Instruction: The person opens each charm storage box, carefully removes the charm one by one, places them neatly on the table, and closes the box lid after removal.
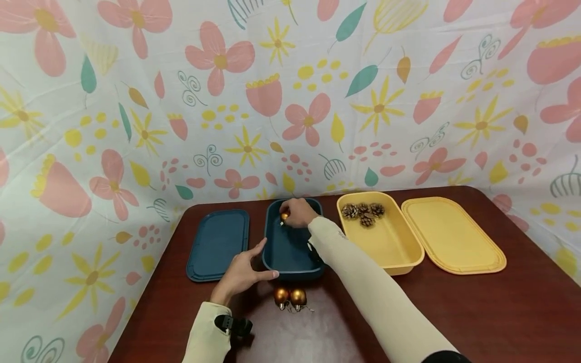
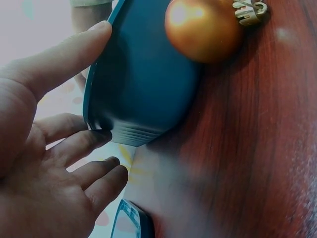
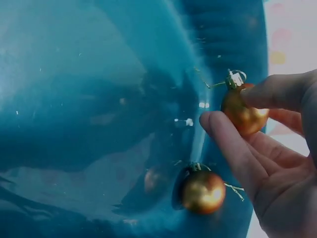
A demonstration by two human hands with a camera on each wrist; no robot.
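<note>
Right hand pinches a gold bauble over the far end of the blue box

The right hand (image 1: 298, 213) reaches into the blue box (image 1: 292, 275), its thumb and fingers pinching a gold bauble (image 3: 245, 111) by its round body, with the metal cap and a bit of thread free of the grip. In the right wrist view, a second bauble (image 3: 203, 192) lies inside the box near the same end, just beside the hand, its thread trailing.

The left hand (image 1: 240, 275) is at the near left corner of the blue box, thumb extended and touching the near rim, fingers loosely spread and against the side rather than clenched.

Two more gold baubles (image 1: 297, 296) sit side by side on the dark red-brown worktop (image 1: 308, 338), just in front of the box, caps toward the person.

Left of the blue box lies its matching blue lid (image 1: 219, 245), flat. To the right stands a yellow box (image 1: 386, 247) with four pine cones (image 1: 366, 220) clustered at its far end; a yellow lid (image 1: 454, 235) lies beside it, farther right. Behind the worktop hangs a white cloth (image 1: 281, 141) printed with pink, yellow and green flowers and leaves. The person wears pale sleeves (image 1: 363, 282).
</note>
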